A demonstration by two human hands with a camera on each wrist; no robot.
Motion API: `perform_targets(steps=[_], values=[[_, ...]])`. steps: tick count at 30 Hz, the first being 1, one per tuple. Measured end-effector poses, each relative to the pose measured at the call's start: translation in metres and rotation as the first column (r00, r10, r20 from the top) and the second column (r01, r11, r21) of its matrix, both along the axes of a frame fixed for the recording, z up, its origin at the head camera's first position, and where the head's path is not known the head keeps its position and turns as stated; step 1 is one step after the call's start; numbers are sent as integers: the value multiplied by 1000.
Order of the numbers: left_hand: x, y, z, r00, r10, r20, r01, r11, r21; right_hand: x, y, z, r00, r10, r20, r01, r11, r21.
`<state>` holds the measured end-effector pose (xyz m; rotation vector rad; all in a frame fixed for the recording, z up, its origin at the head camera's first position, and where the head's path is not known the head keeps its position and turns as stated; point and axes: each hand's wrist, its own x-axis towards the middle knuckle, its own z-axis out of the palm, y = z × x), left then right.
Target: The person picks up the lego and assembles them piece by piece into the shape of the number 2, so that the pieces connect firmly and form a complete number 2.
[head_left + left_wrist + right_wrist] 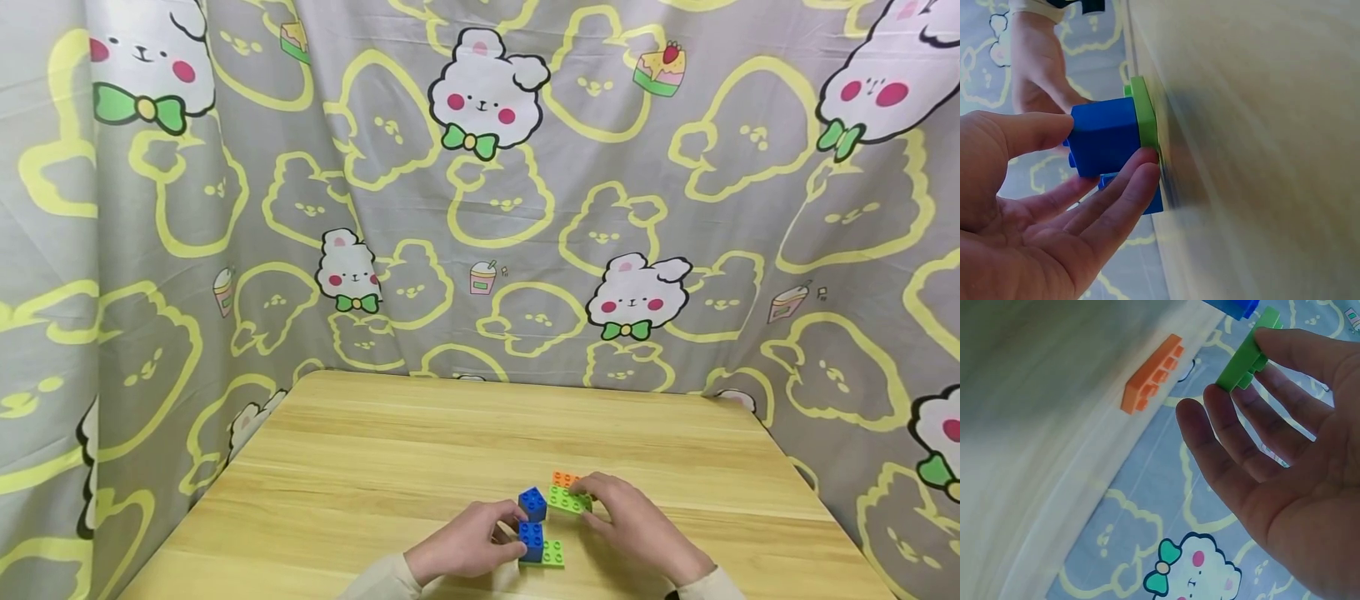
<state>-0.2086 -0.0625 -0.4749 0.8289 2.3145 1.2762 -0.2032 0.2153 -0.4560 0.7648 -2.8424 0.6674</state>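
My left hand (468, 540) holds a blue toy building brick (531, 542) between thumb and fingers. That brick sits on one end of a flat lime-green brick (553, 553), whose other studs are bare. Just behind it stands a second blue brick (532, 503), turned at an angle and close to my left fingers. To the right, my right hand (630, 521) pinches another flat green brick (1244, 359) by its edges, tilted and above the table in the right wrist view. A flat orange brick (1152, 374) lies on the table beyond it, partly hidden in the head view.
The wood-grain table (375, 450) extends to the back and both sides of the bricks. A grey curtain (495, 208) with rabbit drawings hangs along its far edge and sides.
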Motion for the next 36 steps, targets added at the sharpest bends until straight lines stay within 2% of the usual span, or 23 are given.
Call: perform_targets(steps=[4, 8, 12, 15, 19, 23, 26, 30, 36], values=[[0, -2, 2, 1000, -1, -12, 2, 1000, 13, 1, -3, 3, 1000, 0, -24, 0, 1000, 0], [-3, -3, 6, 999, 22, -29, -21, 999, 40, 3, -5, 6, 1000, -3, -28, 3, 1000, -8], [-5, -4, 10, 995, 58, -87, -53, 997, 53, 5, -7, 10, 1000, 13, -22, -14, 1000, -25], [-5, -3, 14, 983, 86, -162, -78, 996, 51, 7, -9, 11, 1000, 25, -16, -26, 999, -38], [-4, -2, 17, 960, 115, -257, -111, 993, 28, 8, -12, 12, 999, 37, -11, -38, 998, -45], [-2, -2, 18, 939, 137, -316, -140, 990, 12, 10, -14, 14, 998, 69, -15, -70, 996, -58], [-1, -2, 19, 936, 147, -321, -152, 988, 10, 12, -15, 15, 995, 97, -19, -98, 993, -58], [0, -1, 20, 946, 146, -291, -150, 989, 7, 13, -17, 17, 993, 117, -12, -118, 992, -48], [1, 0, 21, 948, 121, -293, -128, 992, -6, 16, -19, 19, 991, 134, 0, -134, 990, -32]])
